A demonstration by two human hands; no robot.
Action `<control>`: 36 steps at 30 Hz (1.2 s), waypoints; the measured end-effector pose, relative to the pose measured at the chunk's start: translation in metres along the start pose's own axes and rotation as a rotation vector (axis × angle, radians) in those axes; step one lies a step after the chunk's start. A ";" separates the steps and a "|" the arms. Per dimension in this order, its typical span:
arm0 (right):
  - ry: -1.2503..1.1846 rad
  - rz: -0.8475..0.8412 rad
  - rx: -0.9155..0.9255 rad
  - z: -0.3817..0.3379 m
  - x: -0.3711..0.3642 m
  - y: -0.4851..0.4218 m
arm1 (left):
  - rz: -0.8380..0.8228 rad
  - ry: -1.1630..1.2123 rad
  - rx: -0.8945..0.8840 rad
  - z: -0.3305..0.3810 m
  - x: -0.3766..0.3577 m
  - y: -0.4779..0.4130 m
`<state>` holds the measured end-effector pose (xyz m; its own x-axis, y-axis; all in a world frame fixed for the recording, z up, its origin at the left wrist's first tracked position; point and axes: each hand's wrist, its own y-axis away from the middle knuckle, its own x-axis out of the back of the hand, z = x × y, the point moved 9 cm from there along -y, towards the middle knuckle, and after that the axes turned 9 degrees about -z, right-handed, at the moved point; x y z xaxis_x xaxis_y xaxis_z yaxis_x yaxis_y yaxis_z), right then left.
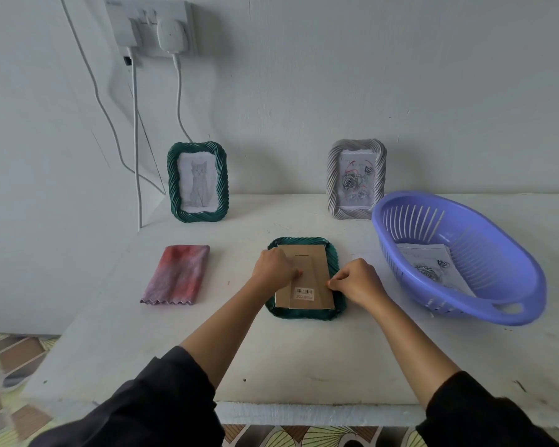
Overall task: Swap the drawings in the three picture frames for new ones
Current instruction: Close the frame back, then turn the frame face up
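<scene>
You are working at a white painted table (pixel 207 333) pushed against a pale wall, with a wall socket (pixel 152 27) and white cables (pixel 136 140) up at the left and patterned floor tiles at the lower edge. A dark green twisted-rope picture frame (pixel 305 312) lies face down in the middle of the table, its brown cardboard backing (pixel 307 269) up and its long axis running away from you, barcode label at the near end. Your left hand (pixel 273 269) presses curled fingers on the backing's left side; your right hand (pixel 357 280) is curled, fingertips pinching at the frame's right edge. What they pinch is too small to make out. Behind, a second green frame with a cat drawing (pixel 197 182) and a grey twisted frame with a rose drawing (pixel 355 179) stand upright. A folded red-purple cloth (pixel 178 275) lies left; a purple slotted plastic basket (pixel 497 304) at right holds loose drawings (pixel 430 266), partly hidden by its rim.
</scene>
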<state>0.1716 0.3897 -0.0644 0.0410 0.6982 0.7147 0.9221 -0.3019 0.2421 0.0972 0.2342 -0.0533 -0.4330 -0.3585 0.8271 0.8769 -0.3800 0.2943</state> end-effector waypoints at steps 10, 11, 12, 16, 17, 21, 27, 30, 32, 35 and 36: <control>0.125 0.016 0.025 -0.004 0.001 0.002 | -0.020 0.006 -0.022 0.001 0.005 0.004; 0.125 0.021 0.038 -0.005 0.002 0.002 | -0.039 0.023 -0.030 0.000 0.004 0.003; 0.122 0.026 0.054 -0.006 0.002 0.003 | -0.051 0.045 -0.035 -0.001 0.004 0.002; 0.120 0.037 0.119 -0.010 0.001 0.004 | -0.059 0.125 -0.025 -0.005 0.005 0.006; 0.124 0.040 0.131 -0.012 0.002 0.005 | -0.049 0.134 -0.024 -0.005 0.005 0.007; 0.123 0.030 0.159 -0.014 0.002 0.006 | -0.033 0.143 -0.044 -0.005 0.007 0.010; 0.132 -0.002 0.103 -0.004 0.006 0.010 | -0.032 0.106 0.074 -0.027 0.017 0.012; 0.143 -0.050 0.068 0.001 0.005 0.015 | -0.140 0.016 0.142 -0.035 0.009 0.018; 0.146 -0.090 0.067 0.000 0.002 0.019 | -0.178 -0.011 0.145 -0.035 0.003 0.020; 0.136 -0.145 0.078 -0.002 -0.005 0.025 | -0.200 -0.025 0.137 -0.034 -0.001 0.021; 0.140 -0.136 0.081 -0.003 -0.005 0.026 | -0.204 -0.025 0.132 -0.034 -0.002 0.021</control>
<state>0.1945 0.3759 -0.0598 -0.1345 0.6303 0.7646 0.9436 -0.1542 0.2930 0.1094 0.1981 -0.0648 -0.6001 -0.2640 0.7551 0.7922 -0.3270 0.5153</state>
